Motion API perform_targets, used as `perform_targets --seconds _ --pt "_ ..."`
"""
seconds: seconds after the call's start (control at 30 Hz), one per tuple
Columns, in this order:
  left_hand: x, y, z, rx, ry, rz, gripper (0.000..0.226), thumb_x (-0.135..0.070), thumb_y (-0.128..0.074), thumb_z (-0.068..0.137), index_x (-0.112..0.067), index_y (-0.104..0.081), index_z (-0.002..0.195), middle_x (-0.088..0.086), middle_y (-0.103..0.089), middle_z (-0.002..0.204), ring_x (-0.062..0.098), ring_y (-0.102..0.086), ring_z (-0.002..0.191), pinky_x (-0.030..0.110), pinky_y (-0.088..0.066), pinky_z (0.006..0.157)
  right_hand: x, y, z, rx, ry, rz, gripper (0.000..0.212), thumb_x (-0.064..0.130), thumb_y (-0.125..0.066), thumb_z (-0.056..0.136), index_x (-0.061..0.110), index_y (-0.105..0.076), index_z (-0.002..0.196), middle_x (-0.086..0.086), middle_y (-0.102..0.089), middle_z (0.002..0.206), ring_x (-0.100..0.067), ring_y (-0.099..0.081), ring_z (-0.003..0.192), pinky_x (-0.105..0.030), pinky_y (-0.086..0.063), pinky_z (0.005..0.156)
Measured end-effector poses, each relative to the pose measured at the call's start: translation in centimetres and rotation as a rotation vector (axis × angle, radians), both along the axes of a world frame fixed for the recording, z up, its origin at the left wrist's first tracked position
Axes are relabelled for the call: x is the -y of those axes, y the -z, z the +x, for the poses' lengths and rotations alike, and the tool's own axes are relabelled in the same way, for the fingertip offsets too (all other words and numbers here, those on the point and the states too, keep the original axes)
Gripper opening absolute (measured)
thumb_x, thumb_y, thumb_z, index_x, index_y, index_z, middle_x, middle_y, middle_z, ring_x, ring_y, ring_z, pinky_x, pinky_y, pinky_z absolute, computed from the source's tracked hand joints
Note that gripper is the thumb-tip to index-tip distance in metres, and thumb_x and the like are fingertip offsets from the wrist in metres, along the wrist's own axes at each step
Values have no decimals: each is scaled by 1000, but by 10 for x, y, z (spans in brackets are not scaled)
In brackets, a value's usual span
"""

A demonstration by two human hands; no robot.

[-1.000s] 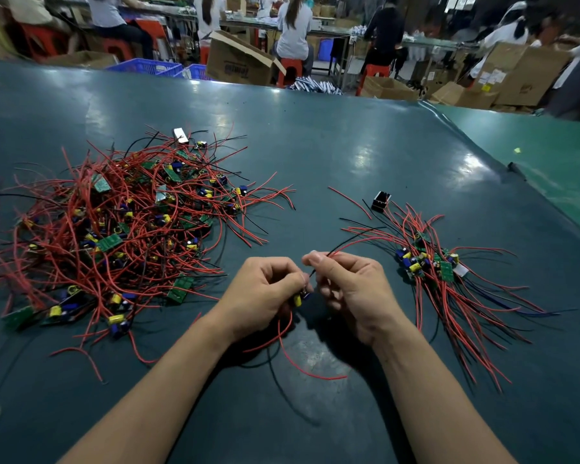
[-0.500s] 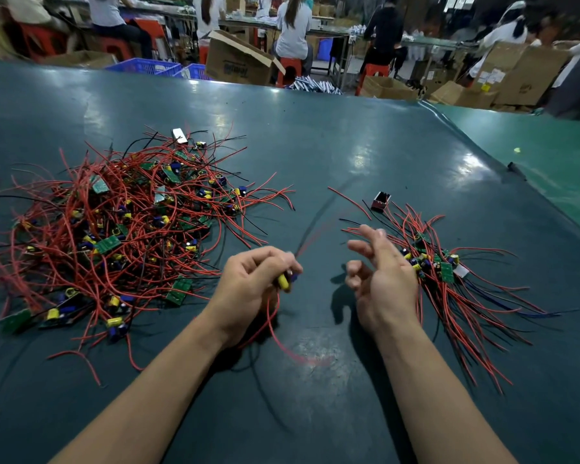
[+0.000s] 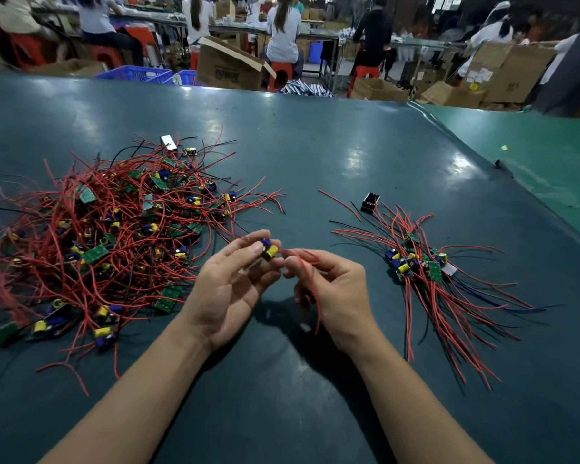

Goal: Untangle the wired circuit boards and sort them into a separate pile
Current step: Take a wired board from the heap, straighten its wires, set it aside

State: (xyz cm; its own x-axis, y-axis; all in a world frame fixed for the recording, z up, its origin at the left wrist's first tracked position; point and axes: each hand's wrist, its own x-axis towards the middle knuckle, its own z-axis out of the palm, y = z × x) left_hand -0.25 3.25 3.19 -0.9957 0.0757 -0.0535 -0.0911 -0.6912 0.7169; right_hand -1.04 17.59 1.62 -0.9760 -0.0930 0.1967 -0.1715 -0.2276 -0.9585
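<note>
1. Your trailing red wires (image 3: 310,289) could snag the big tangled heap of red-wired green boards (image 3: 114,236) just beside your left hand (image 3: 230,289), dragging boards along.
2. Left hand: half open, fingertips pinching the small board with yellow and blue parts (image 3: 268,250) above the table.
3. Right hand (image 3: 328,289): loosely curled, pinching its red wires; the sorted pile (image 3: 426,272) lies to your right.

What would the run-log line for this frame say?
left hand: holds circuit board | right hand: pinches its red wire | tangled pile left | sorted pile right
</note>
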Motion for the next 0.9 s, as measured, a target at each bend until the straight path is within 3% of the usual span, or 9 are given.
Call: perform_targets --seconds 0.07,0.17,0.37,0.47,0.73,0.9 --pt "-2 3 1 -32 19 -52 20 -3 -59 76 -9 -69 93 13 -72 98 20 -71 79 25 -59 70 -4 -2 -2 98 -8 -94 11 22 -74 75 15 -76 83 -5 -69 71 -11 -52 44 -19 -41 38" --pt "-4 5 3 -61 31 -116 20 0 -62 74 -10 -72 88 15 -71 102 22 -72 86 26 -59 77 -5 -3 -5 210 -32 -181 19 26 -75 73 11 -73 84 -6 -68 71 -12 -53 47 -19 -38 38" --pt "-5 6 0 9 39 -169 24 -8 -63 73 -7 -64 97 10 -70 84 22 -71 74 26 -56 70 -7 -6 -9 353 -56 -271 23 36 -71 72 14 -74 81 2 -57 63 -9 -50 49 -17 -34 39" --pt "-5 7 -1 57 26 -118 23 -6 -63 71 -5 -61 94 9 -69 80 21 -70 70 24 -58 67 -7 -7 -12 381 -46 -357 28 33 -69 75 10 -72 90 2 -60 64 -8 -52 49 -16 -35 38" --pt "-5 14 -2 -57 -13 -226 26 3 -74 69 -7 -67 91 14 -70 89 24 -69 76 27 -58 72 3 1 -11 289 13 -147 10 10 -66 89 3 -72 85 -8 -63 66 -9 -51 48 -18 -40 40" --pt "-7 21 -2 -145 -61 -416 25 -5 -79 68 -11 -69 90 16 -72 94 27 -69 85 35 -56 78 6 -1 -8 232 27 -28 19 14 -60 95 11 -76 86 -7 -66 70 -10 -48 48 -21 -39 40"
